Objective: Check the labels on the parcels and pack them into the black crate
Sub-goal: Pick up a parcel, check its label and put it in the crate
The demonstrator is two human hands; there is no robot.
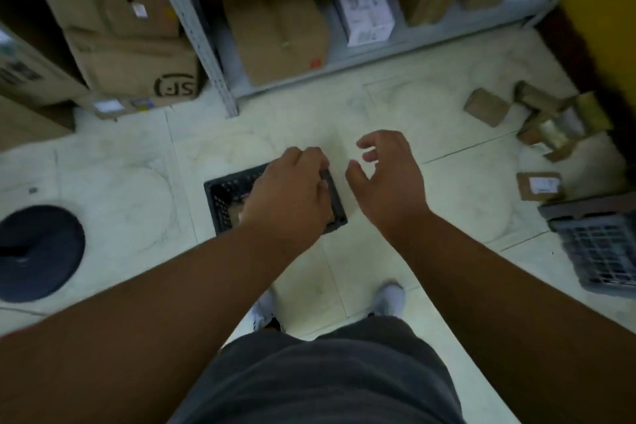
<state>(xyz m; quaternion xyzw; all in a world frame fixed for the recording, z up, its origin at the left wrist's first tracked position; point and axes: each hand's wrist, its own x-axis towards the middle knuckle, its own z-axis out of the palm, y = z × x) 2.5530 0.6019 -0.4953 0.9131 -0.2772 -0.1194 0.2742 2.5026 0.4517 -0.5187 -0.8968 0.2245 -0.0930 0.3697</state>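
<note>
Though blurred, left hand (287,198) hides crate (220,200).

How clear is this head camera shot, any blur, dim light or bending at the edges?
Head view: dim, greenish light over the pale tiled floor; motion blur smears the brown cardboard boxes on the grey metal shelf, so their labels are unreadable; wide-angle bending tilts the shelf post; the left hand hides much of the black plastic crate; the right hand is fairly sharp.

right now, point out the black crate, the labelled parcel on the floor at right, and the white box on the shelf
black crate (220,198): head view, left wall
labelled parcel (526,188): head view, brown top beside its label
white box (364,7): head view, printed top face
</note>
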